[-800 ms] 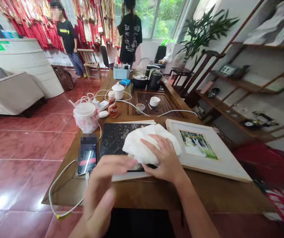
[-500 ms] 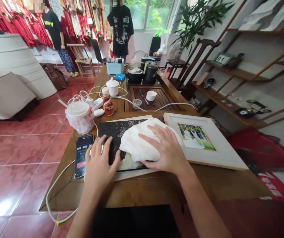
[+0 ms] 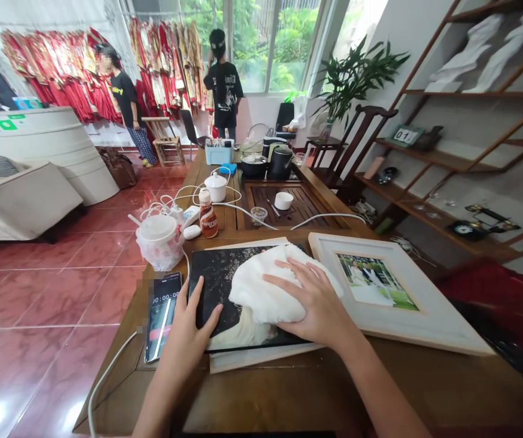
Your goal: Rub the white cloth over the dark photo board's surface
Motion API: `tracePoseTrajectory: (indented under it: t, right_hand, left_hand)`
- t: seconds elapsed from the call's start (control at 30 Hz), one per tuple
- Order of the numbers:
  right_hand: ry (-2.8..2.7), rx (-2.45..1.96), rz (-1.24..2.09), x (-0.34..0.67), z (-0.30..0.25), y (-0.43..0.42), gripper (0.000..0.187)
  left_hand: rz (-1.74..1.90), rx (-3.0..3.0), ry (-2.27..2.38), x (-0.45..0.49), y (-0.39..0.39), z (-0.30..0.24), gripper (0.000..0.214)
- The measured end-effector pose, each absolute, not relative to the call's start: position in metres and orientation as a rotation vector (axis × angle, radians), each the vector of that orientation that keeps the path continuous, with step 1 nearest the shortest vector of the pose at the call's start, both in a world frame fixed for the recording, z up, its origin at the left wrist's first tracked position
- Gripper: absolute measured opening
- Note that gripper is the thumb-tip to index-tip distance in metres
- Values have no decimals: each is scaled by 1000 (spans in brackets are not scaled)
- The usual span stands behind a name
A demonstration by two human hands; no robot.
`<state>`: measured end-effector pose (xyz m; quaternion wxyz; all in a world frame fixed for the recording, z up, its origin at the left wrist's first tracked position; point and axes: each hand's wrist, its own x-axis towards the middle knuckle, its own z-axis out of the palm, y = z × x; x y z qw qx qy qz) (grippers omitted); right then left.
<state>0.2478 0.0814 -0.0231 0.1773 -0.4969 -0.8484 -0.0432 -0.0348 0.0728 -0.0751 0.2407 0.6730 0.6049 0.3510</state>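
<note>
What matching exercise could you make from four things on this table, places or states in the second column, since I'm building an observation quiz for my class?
Things:
1. White cloth
2. Smartphone
3. White lidded cup
4. Framed photo

Places or states:
A. Just behind the Nescafé bottle
B. Lying to the right of thing 1
C. Under the spread right hand
D. Screen lit, showing a row of zeros

Right pairs: 1-C, 2-D, 3-A, 4-B
</note>
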Motion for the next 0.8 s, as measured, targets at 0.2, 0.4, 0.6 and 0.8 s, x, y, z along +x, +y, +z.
tracePoseTrajectory:
  t: [0.2,0.4,0.6,0.8]
  right_hand:
    - [-2356,-1480,-195,250,-25,94,68]
    - [-2551,-1238,-80,227,-24,66,80]
    - [-2571,-1250,-84,228,-22,61,78]
    - [-2380,-1470,-221,248,-20,82,65]
  left_hand:
    - [975,1817,1642,-35,75,-79,62]
    - [952,1745,1631,-36,75,-81,63]
    - [966,1759,1597,-35,75,-84,63]
    - [1007,1798,1603,-33,75,-88,62]
